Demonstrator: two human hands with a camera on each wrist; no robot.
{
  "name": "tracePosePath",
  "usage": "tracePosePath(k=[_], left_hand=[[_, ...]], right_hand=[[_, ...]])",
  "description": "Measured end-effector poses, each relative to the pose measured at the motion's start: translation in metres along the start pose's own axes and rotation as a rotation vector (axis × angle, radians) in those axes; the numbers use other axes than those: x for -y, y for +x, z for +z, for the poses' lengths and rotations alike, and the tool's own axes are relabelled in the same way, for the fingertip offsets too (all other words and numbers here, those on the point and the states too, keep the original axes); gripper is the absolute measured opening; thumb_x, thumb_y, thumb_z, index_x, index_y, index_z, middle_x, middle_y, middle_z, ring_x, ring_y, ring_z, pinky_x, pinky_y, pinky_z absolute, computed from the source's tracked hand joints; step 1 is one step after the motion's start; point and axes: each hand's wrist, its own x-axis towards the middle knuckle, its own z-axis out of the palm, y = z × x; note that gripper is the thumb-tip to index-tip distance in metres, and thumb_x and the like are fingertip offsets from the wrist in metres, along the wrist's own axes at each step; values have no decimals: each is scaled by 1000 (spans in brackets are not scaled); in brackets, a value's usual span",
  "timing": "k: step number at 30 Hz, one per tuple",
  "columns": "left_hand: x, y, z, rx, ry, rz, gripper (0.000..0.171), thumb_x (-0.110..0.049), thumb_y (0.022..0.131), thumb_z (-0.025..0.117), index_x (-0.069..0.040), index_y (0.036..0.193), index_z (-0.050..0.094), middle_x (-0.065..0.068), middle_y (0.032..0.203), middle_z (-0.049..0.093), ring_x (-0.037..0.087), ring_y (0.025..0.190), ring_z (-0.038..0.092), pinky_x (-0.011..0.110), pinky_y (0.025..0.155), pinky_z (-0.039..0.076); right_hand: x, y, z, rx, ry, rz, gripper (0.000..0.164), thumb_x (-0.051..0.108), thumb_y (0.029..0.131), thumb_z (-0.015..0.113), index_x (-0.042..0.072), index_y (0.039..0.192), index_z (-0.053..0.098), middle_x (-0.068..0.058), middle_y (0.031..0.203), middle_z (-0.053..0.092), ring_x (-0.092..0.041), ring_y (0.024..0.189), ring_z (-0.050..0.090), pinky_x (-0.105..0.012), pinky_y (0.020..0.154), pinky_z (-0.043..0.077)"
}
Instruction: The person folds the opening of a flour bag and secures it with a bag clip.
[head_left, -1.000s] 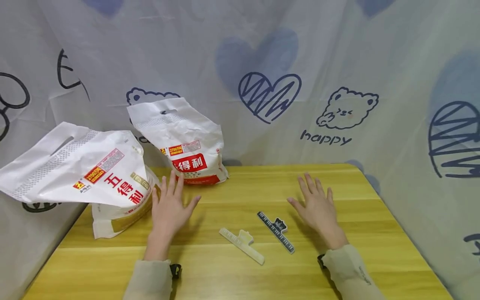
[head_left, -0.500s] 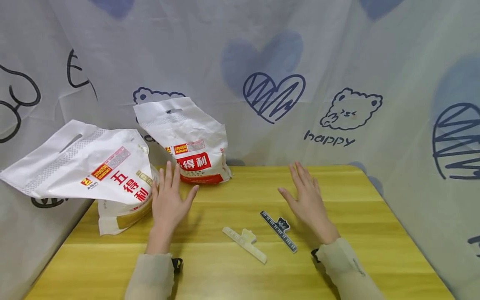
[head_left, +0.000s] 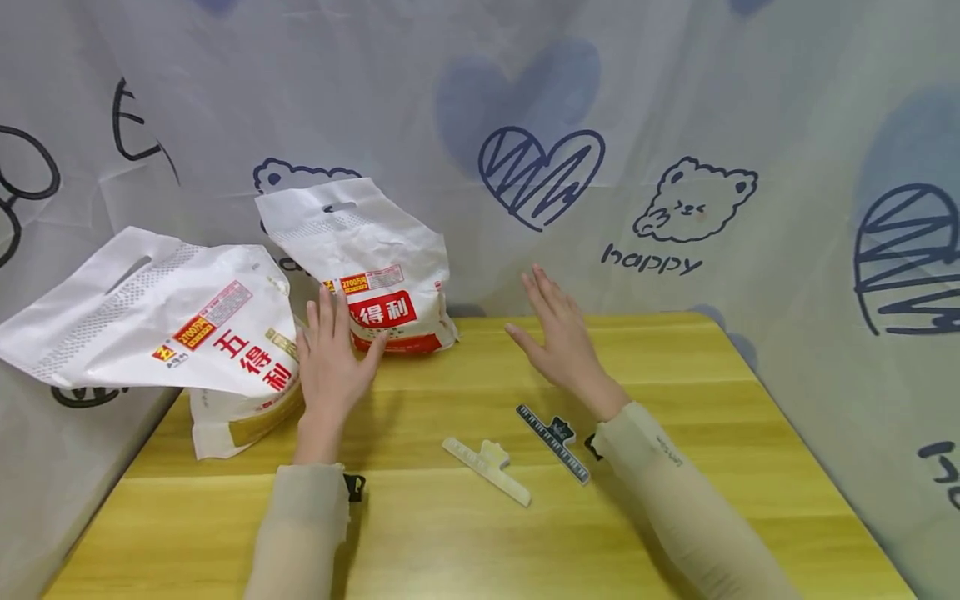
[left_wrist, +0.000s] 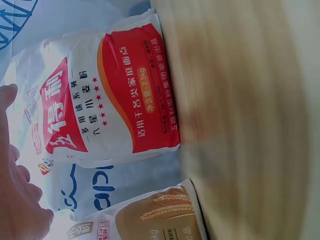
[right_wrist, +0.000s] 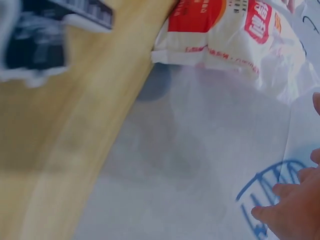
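My left hand (head_left: 330, 358), fingers straight and spread, is held up in front of two white flour bags and holds nothing. The bag with the red label (head_left: 405, 283) stands behind its fingertips, at the back of the table. To its left, the bag with the tan base (head_left: 187, 333) leans with its handle flap out to the left. My right hand (head_left: 562, 337) is raised with straight fingers, beyond a black clip (head_left: 551, 442) with a piano-key pattern. A cream clip (head_left: 487, 471) of the same shape lies left of the black one. Both clips rest flat between my forearms.
The yellow wood-grain table (head_left: 675, 400) has its far edge close to a pale curtain (head_left: 675, 108) printed with hearts and bears. The tan-base bag's flap reaches past the table's left edge. In the right wrist view the red-label bag (right_wrist: 215, 30) stands near the curtain.
My right hand has moved forward and left, past the black clip toward the red-label bag. My left hand has moved slightly forward. Both bags and clips have stayed in place.
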Motion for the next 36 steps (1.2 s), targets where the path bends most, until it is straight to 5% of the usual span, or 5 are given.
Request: tracePosePath(k=[10,17,26,36], left_hand=[[5,28,-7,-10,-11,-19,92,-62,102,48,-17,168,1,3,174,-14,31,160,-13,61,126,-2],[8,43,-1,25,2,-44,94,-62,102,46,-14,168,0,4,172,-18,31,159,-14,61,126,-1],[20,49,13,27,20,-54,92,-58,103,48,-13,168,0,4,172,-22,34,160,-11,61,126,0],[21,54,26,24,-12,-37,91,-54,104,50,-14,168,-1,5,172,-21,42,159,-2,64,125,8]], right_hand=[[30,48,16,63,22,-93,78,41,105,58,11,167,20,-7,175,9,-27,160,12,-56,127,13],[41,74,35,119,47,-64,80,42,105,58,13,167,17,-3,175,5,-30,160,13,-48,128,12],[51,89,73,181,102,-39,80,37,104,61,12,167,17,-7,175,8,-32,160,15,-52,127,17],[59,98,105,207,41,-3,80,30,105,63,11,167,15,-2,175,0,-29,160,12,-42,129,13]])
